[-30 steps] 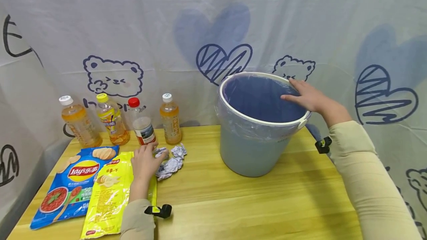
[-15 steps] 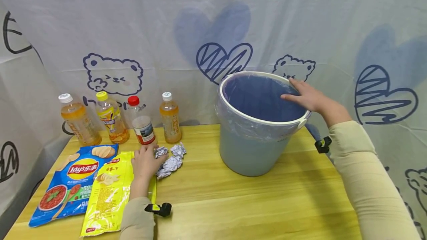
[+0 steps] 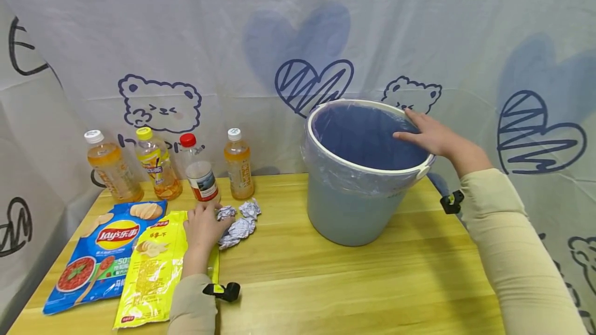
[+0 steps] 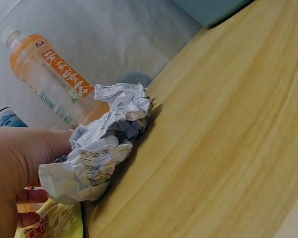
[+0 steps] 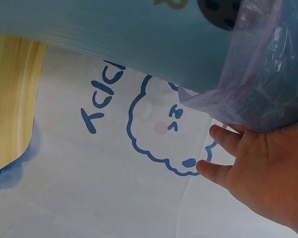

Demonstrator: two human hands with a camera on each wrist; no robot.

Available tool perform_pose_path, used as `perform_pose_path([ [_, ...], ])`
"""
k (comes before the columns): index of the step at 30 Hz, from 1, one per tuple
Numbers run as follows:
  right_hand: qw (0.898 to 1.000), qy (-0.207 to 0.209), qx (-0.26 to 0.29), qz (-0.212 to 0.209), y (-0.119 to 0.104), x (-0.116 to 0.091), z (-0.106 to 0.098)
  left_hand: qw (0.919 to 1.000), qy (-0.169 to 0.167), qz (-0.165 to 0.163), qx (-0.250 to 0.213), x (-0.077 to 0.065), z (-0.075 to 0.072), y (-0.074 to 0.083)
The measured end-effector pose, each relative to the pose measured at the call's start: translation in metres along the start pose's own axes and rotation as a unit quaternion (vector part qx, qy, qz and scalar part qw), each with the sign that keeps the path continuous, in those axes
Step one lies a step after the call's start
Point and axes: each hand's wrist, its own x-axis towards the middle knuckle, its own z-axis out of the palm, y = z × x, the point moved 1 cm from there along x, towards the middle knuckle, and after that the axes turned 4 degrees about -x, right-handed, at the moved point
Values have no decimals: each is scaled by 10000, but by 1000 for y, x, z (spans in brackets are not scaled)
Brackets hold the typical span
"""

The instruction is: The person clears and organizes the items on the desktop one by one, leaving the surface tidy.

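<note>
- The table (image 3: 326,293) runs under everything; its bare stretch, near and to the right of the paper, should give the left wrist the freest line to work from
- The bin (image 3: 351,216) stands toward the far right, its liner (image 3: 321,169) folded over the rim; only light weight belongs on that rim, since a hard lean could tip the bin or drag the liner
- The blue packet (image 3: 104,257) and the yellow packet (image 3: 151,268) overlap at the near left; the left forearm passes over the yellow one, so lift the wrist slightly to avoid dragging it
- The red-capped bottle (image 3: 201,172) and the orange-drink bottle (image 3: 239,169) stand just on the far side of the paper; reach in low and from the near side, as a careless knuckle could topple either
- The right hand (image 3: 435,136) rests on the bin's right rim, thumb inside, fingers straight and apart outside: enough to steady it
- The left hand (image 3: 205,226) touches the left side of the paper; I cannot tell whether its partly hidden fingers have closed
- The crumpled paper (image 3: 239,229) lies left of the bin in loose, touching lumps; gather it from beneath, squeezing gently so no piece slips away
</note>
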Motion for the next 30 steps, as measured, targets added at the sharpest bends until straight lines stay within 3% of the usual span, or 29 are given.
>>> perform_pose_path([
  [12,10000,-18,-1,-60,-1,-1,0,9998,202,30,-58,-1,-9,6],
  [30,9999,26,-52,-104,-4,-4,-3,9907,1099,767,-224,-16,-41,44],
])
